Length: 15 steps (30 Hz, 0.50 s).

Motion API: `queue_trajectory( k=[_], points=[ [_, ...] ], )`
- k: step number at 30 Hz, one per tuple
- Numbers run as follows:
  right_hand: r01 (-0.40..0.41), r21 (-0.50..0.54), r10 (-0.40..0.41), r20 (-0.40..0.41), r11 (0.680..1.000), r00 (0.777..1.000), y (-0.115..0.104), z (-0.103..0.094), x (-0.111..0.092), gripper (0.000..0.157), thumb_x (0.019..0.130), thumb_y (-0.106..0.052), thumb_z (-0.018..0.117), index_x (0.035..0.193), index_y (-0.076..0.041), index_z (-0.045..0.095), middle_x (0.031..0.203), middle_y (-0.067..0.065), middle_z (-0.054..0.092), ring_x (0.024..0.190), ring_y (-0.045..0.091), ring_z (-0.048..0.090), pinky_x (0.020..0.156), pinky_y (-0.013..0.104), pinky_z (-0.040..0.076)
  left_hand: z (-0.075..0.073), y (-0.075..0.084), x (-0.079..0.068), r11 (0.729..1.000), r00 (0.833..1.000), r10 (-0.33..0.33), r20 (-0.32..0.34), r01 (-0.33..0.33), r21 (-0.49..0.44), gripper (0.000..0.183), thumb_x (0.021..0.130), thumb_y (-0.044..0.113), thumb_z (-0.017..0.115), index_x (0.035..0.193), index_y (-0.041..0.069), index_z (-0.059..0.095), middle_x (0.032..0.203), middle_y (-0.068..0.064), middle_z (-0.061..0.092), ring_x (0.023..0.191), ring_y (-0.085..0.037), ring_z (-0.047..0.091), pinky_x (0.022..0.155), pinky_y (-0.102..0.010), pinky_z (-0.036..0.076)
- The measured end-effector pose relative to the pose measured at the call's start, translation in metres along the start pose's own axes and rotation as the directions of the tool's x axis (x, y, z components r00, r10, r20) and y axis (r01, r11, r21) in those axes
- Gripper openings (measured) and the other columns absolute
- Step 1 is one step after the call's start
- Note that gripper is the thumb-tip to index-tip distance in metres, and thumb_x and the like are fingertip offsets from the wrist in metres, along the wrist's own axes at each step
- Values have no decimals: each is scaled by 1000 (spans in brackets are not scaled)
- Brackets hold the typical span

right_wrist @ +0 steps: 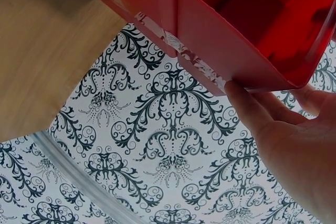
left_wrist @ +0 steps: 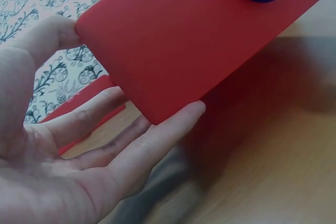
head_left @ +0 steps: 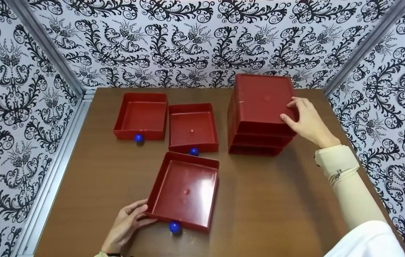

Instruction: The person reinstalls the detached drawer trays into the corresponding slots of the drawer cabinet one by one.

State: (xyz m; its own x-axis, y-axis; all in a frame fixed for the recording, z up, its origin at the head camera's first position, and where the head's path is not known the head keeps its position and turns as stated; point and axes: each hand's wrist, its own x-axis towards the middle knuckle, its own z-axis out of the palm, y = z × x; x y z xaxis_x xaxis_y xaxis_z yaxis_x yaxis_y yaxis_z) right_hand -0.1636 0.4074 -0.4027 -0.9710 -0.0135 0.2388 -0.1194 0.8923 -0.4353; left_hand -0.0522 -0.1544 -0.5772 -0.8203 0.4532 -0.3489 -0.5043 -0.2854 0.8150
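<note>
My left hand (head_left: 125, 223) holds a red drawer (head_left: 188, 178) by its near left corner. In the left wrist view the thumb is at the upper edge of the drawer's front (left_wrist: 168, 40) and fingers lie along its lower corner. A round blue knob (head_left: 175, 227) sits on that front. At the back right my right hand (head_left: 307, 123) grips the upper right edge of a red drawer cabinet (head_left: 266, 98). The cabinet's several open slots face the near side. In the right wrist view the fingers (right_wrist: 244, 106) touch its side wall.
Two more red drawers, a left one (head_left: 145, 116) and a middle one (head_left: 192, 126), rest on the brown table (head_left: 109, 171). Each has a blue knob at its front. Patterned walls (head_left: 188, 43) with metal rails (head_left: 49, 50) enclose the table.
</note>
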Motion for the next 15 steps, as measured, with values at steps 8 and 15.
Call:
queue_trajectory(
  k=[8, 15],
  points=[
    [-14, 8, 13, 9, 1000, 1000, 1, 1, 0, 48, 85, -40, 59, 113, -2, 50, 139, 21, 37, 132, 39, 30, 113, 52, 23, 13, -5, 12, 1000, 999, -9, 40, 9, -11, 23, 91, 10, 53, 114, 12, 57, 107, -5, 65, 97, -22, 65, 95, -50, 49],
    [-23, 8, 23, 2, 1000, 1000, 0, 1, 0, 47, 85, -39, 60, 112, -3, 49, 140, 20, 38, 131, 38, 30, 113, 51, 24, 25, -6, 24, 1000, 997, -15, 74, 13, 17, 32, 90, 12, 55, 121, 4, 54, 109, -6, 65, 95, -22, 66, 94, -50, 49]
  ],
)
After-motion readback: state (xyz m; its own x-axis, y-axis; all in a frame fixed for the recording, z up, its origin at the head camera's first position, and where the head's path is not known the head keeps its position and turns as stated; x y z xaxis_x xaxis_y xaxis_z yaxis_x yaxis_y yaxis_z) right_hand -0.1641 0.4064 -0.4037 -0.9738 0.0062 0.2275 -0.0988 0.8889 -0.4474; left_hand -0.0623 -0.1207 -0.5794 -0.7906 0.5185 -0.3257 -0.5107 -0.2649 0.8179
